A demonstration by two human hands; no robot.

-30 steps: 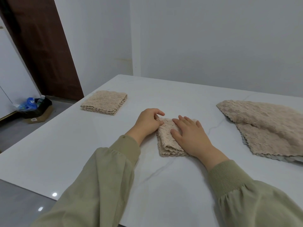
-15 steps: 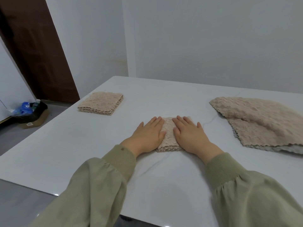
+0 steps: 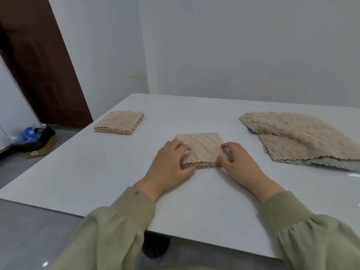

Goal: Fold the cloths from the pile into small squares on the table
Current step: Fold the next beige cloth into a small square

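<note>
Item: folded cloth [image 3: 202,147], beige, scalloped texture, small layered square, flat at mid-table [image 3: 97,172].
Left hand [image 3: 169,166]: pinches the cloth's left near corner, fingers on top and thumb at the front edge.
Right hand [image 3: 239,166]: pinches the right near corner likewise. Both corners are covered.
Left of the cloth: stack of folded squares [image 3: 119,123].
Right of the cloth: unfolded pile [image 3: 302,139], cut off by the frame.
Far left of the cloth, on the floor: cardboard box [image 3: 41,151], label unreadable.

Left hand [image 3: 171,165] and right hand [image 3: 240,165] sit low, seemingly pinching.
</note>
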